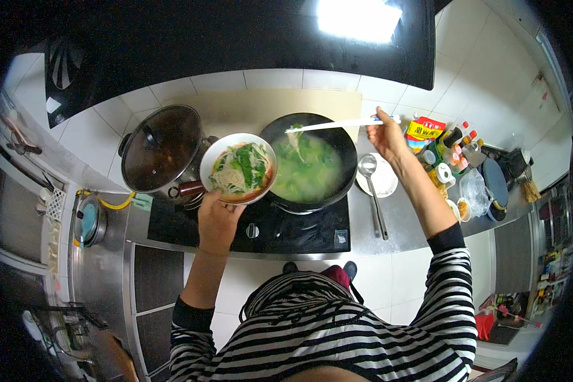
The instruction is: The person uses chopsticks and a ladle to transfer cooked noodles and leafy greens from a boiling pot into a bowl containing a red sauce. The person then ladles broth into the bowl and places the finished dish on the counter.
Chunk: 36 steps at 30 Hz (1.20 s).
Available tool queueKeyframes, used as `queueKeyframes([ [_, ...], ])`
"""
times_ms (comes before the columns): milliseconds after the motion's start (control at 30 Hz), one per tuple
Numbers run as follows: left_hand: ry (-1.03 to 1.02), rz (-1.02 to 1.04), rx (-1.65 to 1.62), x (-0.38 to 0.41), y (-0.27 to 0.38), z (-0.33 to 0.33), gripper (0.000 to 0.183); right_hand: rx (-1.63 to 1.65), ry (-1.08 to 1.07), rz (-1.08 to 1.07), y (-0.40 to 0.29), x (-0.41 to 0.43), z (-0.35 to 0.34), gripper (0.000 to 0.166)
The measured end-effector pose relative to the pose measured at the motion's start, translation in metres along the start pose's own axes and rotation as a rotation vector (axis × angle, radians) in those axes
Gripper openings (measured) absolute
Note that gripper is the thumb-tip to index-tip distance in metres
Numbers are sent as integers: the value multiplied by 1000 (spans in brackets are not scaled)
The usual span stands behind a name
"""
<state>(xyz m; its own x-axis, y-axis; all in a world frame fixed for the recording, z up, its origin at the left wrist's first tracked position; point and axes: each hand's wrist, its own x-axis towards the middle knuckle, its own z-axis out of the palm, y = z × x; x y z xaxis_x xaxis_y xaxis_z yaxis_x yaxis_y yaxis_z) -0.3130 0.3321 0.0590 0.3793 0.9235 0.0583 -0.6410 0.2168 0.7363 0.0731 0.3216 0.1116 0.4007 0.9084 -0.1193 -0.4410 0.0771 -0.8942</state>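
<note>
My left hand (221, 218) holds a white bowl (207, 164) by its near rim, over the left side of the wok. In the bowl lie pale noodles (231, 179) and leafy greens (244, 162) in a reddish broth. My right hand (386, 135) grips a pair of white chopsticks (334, 125) that reach left over the black wok (349, 164). From their tips hang a few noodles and a bit of green (294, 138) above the steaming, pale green soup (310, 174). The wok sits on the black gas stove (291, 234).
Left of the bowl stands a large lidded pot (160, 148); a brown handle (191, 188) shows beside it. A metal ladle (375, 193) rests across a white plate (387, 179) at right. Beyond stand several bottles (458, 148), a yellow-and-red packet (425, 131) and a plastic bag (475, 191). The range hood (248, 38) overhangs.
</note>
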Motion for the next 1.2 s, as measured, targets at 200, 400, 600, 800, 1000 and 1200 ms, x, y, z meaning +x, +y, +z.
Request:
queueKeyframes([
  [200,108,-203,-346,-3,-6,14,38,79,-75,-149,-50,-38,19,26],
  [400,95,-243,-316,2,-24,19,39,76,-166,-269,-70,-72,53,24],
  [600,92,-270,-342,1,-30,27,37,-554,-427,-487,-47,-122,92,29],
  [800,77,-259,-362,-6,-27,26,39,-645,-409,-565,-74,-152,76,38],
  [1000,80,-193,-380,-10,-15,20,39,-693,-188,-463,-74,-130,34,29],
  [1200,64,-137,-312,-8,9,-2,35,-1048,-398,-26,-3,-68,21,25],
])
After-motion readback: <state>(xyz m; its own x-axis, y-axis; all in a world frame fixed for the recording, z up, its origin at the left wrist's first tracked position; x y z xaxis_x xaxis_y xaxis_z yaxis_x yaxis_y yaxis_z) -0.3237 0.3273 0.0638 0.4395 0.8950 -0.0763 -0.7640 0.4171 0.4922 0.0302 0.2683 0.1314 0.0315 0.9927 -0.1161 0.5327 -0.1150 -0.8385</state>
